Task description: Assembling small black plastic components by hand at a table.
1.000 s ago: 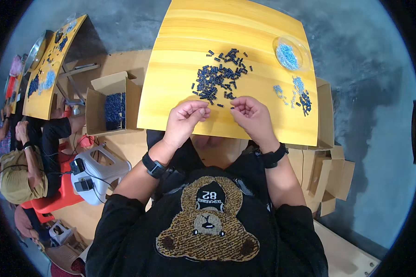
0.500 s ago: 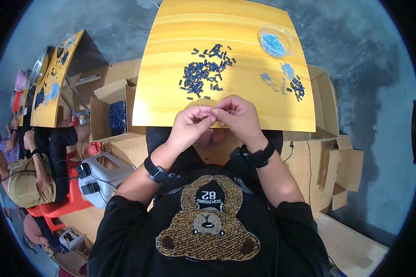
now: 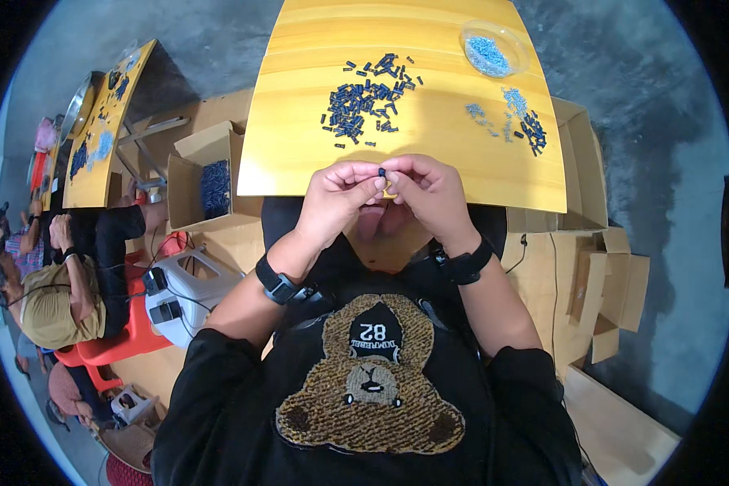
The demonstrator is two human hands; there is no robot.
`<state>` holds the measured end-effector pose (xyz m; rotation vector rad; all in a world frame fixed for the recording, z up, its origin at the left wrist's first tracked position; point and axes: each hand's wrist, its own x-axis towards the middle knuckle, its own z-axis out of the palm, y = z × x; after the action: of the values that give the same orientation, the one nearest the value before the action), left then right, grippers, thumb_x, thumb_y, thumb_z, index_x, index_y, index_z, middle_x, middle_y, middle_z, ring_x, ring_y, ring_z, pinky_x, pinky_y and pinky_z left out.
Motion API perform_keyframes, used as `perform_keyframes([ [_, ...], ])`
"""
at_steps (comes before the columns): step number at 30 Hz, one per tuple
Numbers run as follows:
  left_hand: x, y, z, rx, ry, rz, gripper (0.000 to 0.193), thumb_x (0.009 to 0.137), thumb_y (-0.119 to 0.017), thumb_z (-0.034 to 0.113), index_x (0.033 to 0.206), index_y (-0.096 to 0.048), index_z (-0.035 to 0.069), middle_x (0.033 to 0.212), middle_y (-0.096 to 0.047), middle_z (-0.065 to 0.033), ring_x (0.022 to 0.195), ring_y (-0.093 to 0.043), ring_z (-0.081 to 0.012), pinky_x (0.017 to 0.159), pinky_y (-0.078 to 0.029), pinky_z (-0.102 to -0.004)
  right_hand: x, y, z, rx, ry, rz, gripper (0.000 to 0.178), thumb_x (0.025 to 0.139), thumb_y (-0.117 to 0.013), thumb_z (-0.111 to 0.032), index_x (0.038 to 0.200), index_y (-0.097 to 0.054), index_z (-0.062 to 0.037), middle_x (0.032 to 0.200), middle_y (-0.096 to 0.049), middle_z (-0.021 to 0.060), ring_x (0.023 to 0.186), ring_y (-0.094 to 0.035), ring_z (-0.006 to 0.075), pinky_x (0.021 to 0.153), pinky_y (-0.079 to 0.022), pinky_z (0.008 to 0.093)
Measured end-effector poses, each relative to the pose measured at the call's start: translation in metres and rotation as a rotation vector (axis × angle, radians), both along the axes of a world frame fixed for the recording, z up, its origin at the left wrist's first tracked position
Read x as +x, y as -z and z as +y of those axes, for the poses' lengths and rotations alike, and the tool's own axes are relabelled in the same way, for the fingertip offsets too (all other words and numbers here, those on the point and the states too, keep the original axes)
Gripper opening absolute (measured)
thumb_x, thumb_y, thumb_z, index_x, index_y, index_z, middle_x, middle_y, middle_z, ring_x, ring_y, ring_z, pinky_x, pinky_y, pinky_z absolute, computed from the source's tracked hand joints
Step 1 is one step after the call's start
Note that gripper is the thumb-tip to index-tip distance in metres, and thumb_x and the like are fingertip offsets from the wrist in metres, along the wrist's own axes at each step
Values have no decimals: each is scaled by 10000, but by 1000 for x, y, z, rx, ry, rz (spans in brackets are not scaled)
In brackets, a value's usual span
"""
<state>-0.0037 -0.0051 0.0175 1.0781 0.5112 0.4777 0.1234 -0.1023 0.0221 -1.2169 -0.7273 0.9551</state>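
Note:
Over the near edge of the yellow table (image 3: 300, 174), my left hand (image 3: 338, 197) and my right hand (image 3: 431, 197) meet with fingers pinched. A small black cylindrical piece (image 3: 382, 172) shows between their fingertips, and both hands are closed on it. Whether anything else is in the pinch is hidden. Beyond the hands lies a loose heap of similar short black pieces (image 3: 352, 113). Off to the right, a smaller cluster of black pieces (image 3: 533, 134) borders some tiny pale blue pieces (image 3: 514, 101).
A clear round bowl (image 3: 520, 61) of pale blue pieces stands at the far right of the table. Cardboard boxes flank it, the left box (image 3: 185, 194) holding dark pieces. Farther left, people sit on stools by another table (image 3: 97, 182); a grey-white stool (image 3: 182, 296) is nearer.
The black piece has come into sight between my fingertips, where it was hidden before. My hands have turned slightly, and the whole view has shifted a little.

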Motion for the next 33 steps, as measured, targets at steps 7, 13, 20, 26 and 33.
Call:
perform_keyframes([
  [7, -8, 0, 5, -62, 10, 40, 152, 827, -621, 65, 976, -611, 32, 845, -644, -39, 724, -596, -91, 665, -477, -209, -7, -9, -3, 49, 44, -564, 221, 768, -590, -23, 988, -603, -36, 793, -596, 61, 678, -582, 129, 539, -460, 248],
  [13, -11, -4, 5, -202, 40, 74, 126, 840, -611, 101, 954, -611, 49, 850, -636, -30, 728, -594, -89, 658, -480, -205, -10, -8, -1, 66, 62, -714, 218, 740, -607, -57, 958, -600, -54, 763, -566, 102, 695, -570, 239, 608, -459, 310],
  [20, -9, -2, 9, -239, 56, 127, 134, 870, -581, 180, 864, -607, 48, 750, -620, -20, 660, -572, -76, 608, -467, -178, -5, -5, -3, 87, -5, -716, 204, 744, -607, -66, 944, -596, -29, 782, -576, 118, 727, -576, 263, 636, -461, 322],
  [26, -8, 3, 7, -262, 46, 127, 132, 867, -586, 181, 854, -616, 54, 746, -630, -21, 649, -567, -69, 597, -464, -176, -2, -2, -7, 77, 12, -600, 168, 775, -593, -57, 935, -617, -13, 797, -599, 110, 667, -583, 201, 587, -457, 272],
  [33, -12, 7, 4, -237, 90, 148, 130, 872, -576, 172, 889, -621, 51, 779, -636, -20, 667, -568, -68, 606, -465, -177, -6, 5, -5, 57, 131, -516, 118, 758, -627, -57, 865, -638, -8, 754, -608, 89, 629, -577, 160, 558, -450, 253],
])
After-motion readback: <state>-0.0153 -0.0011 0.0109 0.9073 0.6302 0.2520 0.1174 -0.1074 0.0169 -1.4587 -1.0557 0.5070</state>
